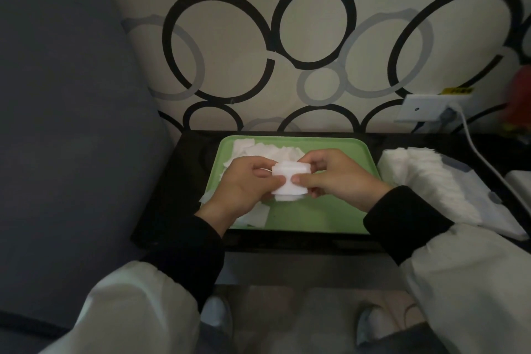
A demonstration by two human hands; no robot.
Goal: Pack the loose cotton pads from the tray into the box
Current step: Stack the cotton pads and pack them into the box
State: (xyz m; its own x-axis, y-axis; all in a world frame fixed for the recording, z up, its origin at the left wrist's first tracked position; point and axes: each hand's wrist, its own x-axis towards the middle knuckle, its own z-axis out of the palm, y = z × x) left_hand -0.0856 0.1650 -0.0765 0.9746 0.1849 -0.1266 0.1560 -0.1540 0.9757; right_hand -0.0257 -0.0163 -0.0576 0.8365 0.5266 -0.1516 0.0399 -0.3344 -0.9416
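As I hold a small stack of pads between my two hands above the green tray, I judge that I am at the gathering and squaring step, not yet at the packing itself. My left hand has its fingers and thumb curled round the left side of the stack. My right hand pinches the right side, thumb at the near face and fingers behind, so both hands are closed on the same bundle and neither is free. More loose pads lie heaped at the back left of the tray, and a few flat ones sit at its front left corner under my left wrist, so the task looks well short of done. The box lies on the black desk just to the right of the tray, with a row of pads already standing on edge inside it. In this dim view I cannot tell its walls or how much room is left. The next move, as I see it, calls for keeping the stack pressed flat and even, carrying it to the right across the tray's rim, and sliding it in edgewise beside the packed row without fanning the pads.
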